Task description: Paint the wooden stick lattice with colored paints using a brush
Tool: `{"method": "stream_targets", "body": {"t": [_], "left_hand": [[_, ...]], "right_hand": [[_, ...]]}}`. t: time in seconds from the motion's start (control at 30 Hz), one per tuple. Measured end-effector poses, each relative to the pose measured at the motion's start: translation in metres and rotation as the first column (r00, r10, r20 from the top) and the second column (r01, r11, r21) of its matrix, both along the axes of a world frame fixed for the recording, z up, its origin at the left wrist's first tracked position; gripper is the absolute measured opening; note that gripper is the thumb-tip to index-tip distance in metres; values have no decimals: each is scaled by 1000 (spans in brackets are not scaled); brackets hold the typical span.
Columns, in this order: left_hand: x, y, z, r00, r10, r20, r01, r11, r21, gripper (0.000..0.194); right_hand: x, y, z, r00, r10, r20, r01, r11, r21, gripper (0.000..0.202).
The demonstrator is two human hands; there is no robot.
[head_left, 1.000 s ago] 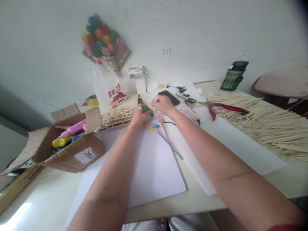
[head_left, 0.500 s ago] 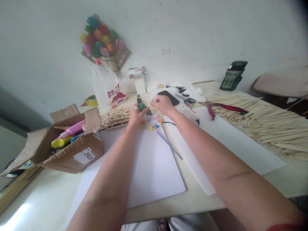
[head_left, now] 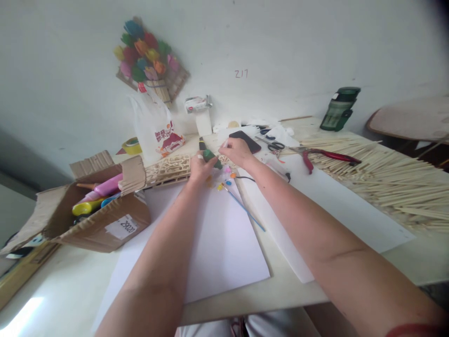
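My left hand (head_left: 201,167) is closed around a green paint bottle (head_left: 212,159), which tilts down to the right. Below it lies a clear palette (head_left: 220,179) with dabs of yellow, orange, pink and blue paint. A thin blue paintbrush (head_left: 243,207) rests with its tip at the palette and its handle on a white sheet (head_left: 228,252). Just right of the bottle, my right hand (head_left: 237,151) pinches a small whitish piece, too small to name. A black phone (head_left: 245,141) lies directly behind that hand.
An open cardboard box (head_left: 101,229) with coloured bottles stands left. Behind are a lattice of sticks (head_left: 168,168), a plastic bag (head_left: 152,126) and yellow tape (head_left: 132,146). Scissors (head_left: 276,146), red-handled pliers (head_left: 329,155), many thin sticks (head_left: 396,187) and a green water bottle (head_left: 340,110) are right.
The view has shifted very slightly. Both hands keep nearly the same place and grip, with the green bottle still in my left hand.
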State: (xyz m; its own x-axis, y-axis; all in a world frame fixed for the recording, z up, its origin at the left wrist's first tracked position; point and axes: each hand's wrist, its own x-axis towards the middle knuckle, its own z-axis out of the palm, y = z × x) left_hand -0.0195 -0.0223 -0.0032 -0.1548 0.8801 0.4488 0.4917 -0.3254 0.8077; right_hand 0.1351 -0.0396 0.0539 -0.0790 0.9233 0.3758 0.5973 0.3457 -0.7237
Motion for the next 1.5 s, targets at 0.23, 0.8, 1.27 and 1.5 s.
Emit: {"method": "stream_targets", "body": {"t": [0.23, 0.8, 1.27, 1.5], "left_hand": [[1, 1, -1, 999, 32, -24, -32, 999, 25, 23], [1, 0, -3, 996, 86, -31, -85, 996, 14, 20], [2, -2, -1, 995, 89, -43, -90, 996, -20, 29], [4, -3, 1, 998, 64, -17, -64, 998, -6, 24]], "right_hand": [[0, 1, -2, 1000, -1, 6, 1, 1000, 3, 13], [-2, 2, -3, 999, -13, 37, 12, 1000, 15, 13], [-2, 1, -2, 999, -17, 37, 17, 1000, 21, 13], [-2, 1, -2, 999, -18, 34, 18, 1000, 2, 12]]}}
